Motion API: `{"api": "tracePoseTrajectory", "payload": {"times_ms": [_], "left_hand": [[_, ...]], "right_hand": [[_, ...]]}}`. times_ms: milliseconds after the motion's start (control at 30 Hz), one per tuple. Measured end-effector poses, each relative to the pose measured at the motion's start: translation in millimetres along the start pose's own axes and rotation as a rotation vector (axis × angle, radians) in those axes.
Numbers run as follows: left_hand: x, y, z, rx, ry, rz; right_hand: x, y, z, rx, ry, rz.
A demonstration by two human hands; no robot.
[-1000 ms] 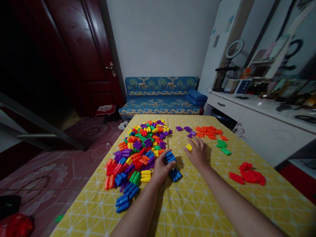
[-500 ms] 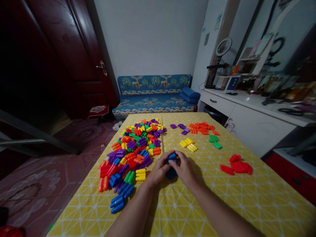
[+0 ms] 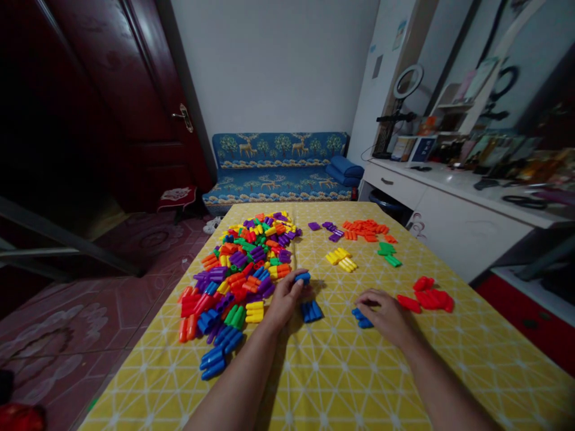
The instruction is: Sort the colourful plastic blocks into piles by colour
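Observation:
My left hand (image 3: 287, 294) is closed on a blue plastic building piece (image 3: 303, 278), raised a little over the table beside the mixed pile. Just below it, another blue building piece (image 3: 311, 311) with rounded tubes lies on the cloth. Farther right, the fingers of my right hand (image 3: 381, 310) grip a blue building piece (image 3: 362, 318) at table level. To the left spreads a large mixed pile of building pieces (image 3: 245, 260) in red, orange, yellow, green, blue and purple.
On the table's yellow cloth (image 3: 341, 383) lie groups of red (image 3: 433, 299), green (image 3: 390, 257), yellow (image 3: 341, 258), orange (image 3: 366, 229) and purple pieces (image 3: 332, 231). A blue patterned sofa (image 3: 278, 179) stands beyond. A white dresser (image 3: 467, 206) is at the right.
My hands, together around blue pieces before, have come apart. The right has moved right with one blue piece; the left holds another, and one lies between them.

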State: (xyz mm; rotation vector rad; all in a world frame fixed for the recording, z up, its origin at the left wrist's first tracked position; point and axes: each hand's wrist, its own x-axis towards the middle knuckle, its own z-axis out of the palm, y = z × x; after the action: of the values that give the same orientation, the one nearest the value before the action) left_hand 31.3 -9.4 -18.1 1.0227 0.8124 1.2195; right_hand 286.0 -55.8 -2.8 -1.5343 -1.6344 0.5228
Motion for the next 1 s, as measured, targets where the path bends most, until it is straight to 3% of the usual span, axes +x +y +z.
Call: {"api": "tracePoseTrajectory", "payload": {"times_ms": [100, 167, 200, 300, 433, 600, 800, 1000], "left_hand": [[1, 0, -1.5, -0.006, 0.002, 0.015], [1, 1, -1.8, -0.006, -0.001, 0.009], [1, 1, -1.5, -0.007, -0.001, -0.001], [1, 2, 0.0, -0.018, 0.011, -0.026], [1, 1, 0.1, -0.01, 0.019, -0.019], [3, -2, -2.1, -0.001, 0.019, -0.019], [2, 0, 0.5, 0.0, 0.032, -0.031], [1, 1, 0.6, -0.011, 0.018, -0.042]], "right_hand": [[-1, 10, -28, -0.328, 0.329, -0.153], [-1, 24, -46, -0.588, 0.511, -0.123], [0, 34, -54, -0.701, 0.534, -0.087], [2, 69, -70, -0.891, 0.411, -0.017], [5, 101, -80, -0.905, 0.258, -0.08], [10, 99, -83, -0.964, 0.23, -0.136], [24, 97, -84, -0.957, 0.064, -0.328], [33, 105, -86, -0.934, 0.006, -0.32]]}}
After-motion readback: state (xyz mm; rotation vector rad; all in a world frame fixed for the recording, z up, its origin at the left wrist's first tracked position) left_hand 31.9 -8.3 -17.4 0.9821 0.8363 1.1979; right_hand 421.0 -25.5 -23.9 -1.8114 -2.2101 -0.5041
